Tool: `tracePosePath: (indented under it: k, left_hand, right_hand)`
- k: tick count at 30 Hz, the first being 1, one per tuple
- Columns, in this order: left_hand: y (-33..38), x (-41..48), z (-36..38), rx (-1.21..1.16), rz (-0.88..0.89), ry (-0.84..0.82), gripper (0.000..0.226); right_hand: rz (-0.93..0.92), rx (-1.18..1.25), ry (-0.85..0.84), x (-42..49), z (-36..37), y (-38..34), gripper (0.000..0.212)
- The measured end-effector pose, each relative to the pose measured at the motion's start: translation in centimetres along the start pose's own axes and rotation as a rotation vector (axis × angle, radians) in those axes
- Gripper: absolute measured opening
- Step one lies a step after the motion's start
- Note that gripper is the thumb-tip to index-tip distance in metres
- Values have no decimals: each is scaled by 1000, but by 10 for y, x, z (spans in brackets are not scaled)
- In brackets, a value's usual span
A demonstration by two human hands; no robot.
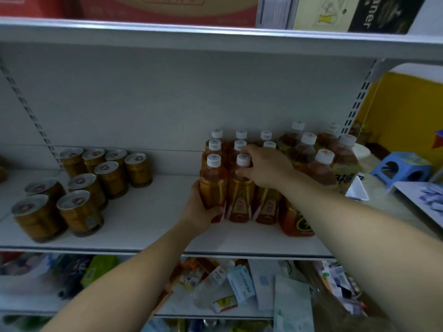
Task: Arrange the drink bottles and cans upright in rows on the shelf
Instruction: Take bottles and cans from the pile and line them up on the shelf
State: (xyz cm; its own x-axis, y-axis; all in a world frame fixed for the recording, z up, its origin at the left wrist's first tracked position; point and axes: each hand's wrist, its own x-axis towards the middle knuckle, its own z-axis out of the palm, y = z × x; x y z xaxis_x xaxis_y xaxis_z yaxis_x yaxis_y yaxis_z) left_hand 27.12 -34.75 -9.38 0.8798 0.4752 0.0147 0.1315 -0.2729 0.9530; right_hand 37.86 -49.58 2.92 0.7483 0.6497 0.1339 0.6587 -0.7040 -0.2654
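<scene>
Little writing can be read: the letters "aner" run down a black box on the top shelf beside a red-orange carton, and "ZERO" shows on a blue and white packet among the loose goods on the shelf below. The small bottles carry red and gold labels, and the larger bottles at the right carry dark characters on a pale label, but both are too blurred to make out. The white metal shelf has a pale back panel; past its right end are a yellow wall and a blue plastic stool. Gold cans stand upright in a loose cluster at the left. The small white-capped bottles of amber drink stand upright in tight rows in the middle of the shelf. The left hand grips the lower body of the left front bottle, fingers wrapped round it. The right hand curls over the cap and neck of the middle front bottle, just beside it.
</scene>
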Motion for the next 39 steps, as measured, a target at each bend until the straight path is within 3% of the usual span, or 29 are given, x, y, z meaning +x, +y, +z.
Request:
tracePosePath:
  k: [5, 8, 10, 12, 14, 16, 21, 24, 29, 34, 39]
  left_hand:
    - [1, 1, 0, 19, -15, -37, 87]
    - [2, 1, 0, 26, -18, -50, 89]
    - [2, 4, -1, 40, -19, -47, 89]
    - [2, 6, 0, 44, -36, -47, 87]
    - [3, 6, 1, 78, -51, -57, 89]
    - [8, 4, -2, 133, -63, -88, 93]
    - [33, -2, -35, 307, -127, -179, 103]
    - [46, -12, -74, 488, -132, -132, 88]
    - [58, -41, -153, 715, -55, -50, 69]
    - [41, -80, -247, 843, -65, -25, 66]
    - [-4, -120, -360, 878, -207, 36, 71]
  right_hand:
    - [-82, -132, -66, -5, -6, 2, 77]
    - [-80, -200, 152, -16, -42, 18, 69]
    - [46, -318, 234, -20, -63, 46, 70]
    - [210, -365, 130, -27, -65, 71, 76]
    - [225, -254, 36, -32, -52, 86, 67]
    - [209, -205, 39, -32, -47, 88, 58]
    - [231, -357, 90, -31, -56, 68, 72]
    - [128, -305, 154, -29, -57, 28, 66]
    - [-21, -179, -1, -8, -28, -62, 64]
    - [-110, -145, -132, 22, 11, -171, 64]
    - [-183, -76, -208, 45, 65, -292, 63]
